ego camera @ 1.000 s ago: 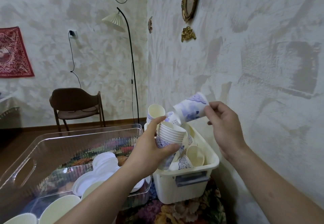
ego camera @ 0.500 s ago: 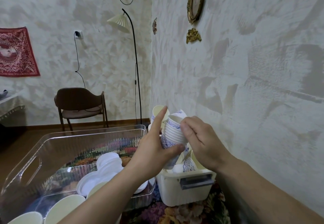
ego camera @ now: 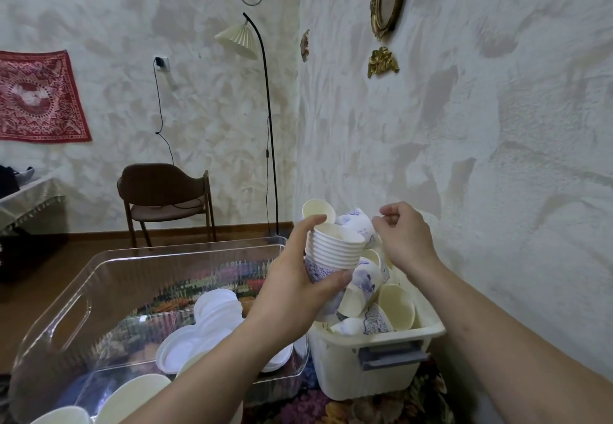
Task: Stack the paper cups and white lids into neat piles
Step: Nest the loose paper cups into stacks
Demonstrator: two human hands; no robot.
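Note:
My left hand (ego camera: 295, 286) grips a stack of nested paper cups (ego camera: 333, 251), white with blue print, held tilted above the left end of a cream plastic bin (ego camera: 381, 379). Several loose cups (ego camera: 396, 306) lie jumbled in that bin. My right hand (ego camera: 406, 236) hovers just right of the stack over the bin, fingers loosely curled and holding nothing. White lids (ego camera: 215, 317) lie scattered in a clear plastic tray (ego camera: 76, 304) to the left, partly hidden by my left forearm.
Cream cups (ego camera: 132, 397) show at the tray's near end. A textured wall runs close along the right of the bin. A brown chair (ego camera: 162, 196) and a floor lamp (ego camera: 262, 98) stand farther back. A floral cloth covers the table.
My right hand pushed the printed cup into the top of the stack, then let go and drew back to the right, empty. The stack in my left hand has one more cup.

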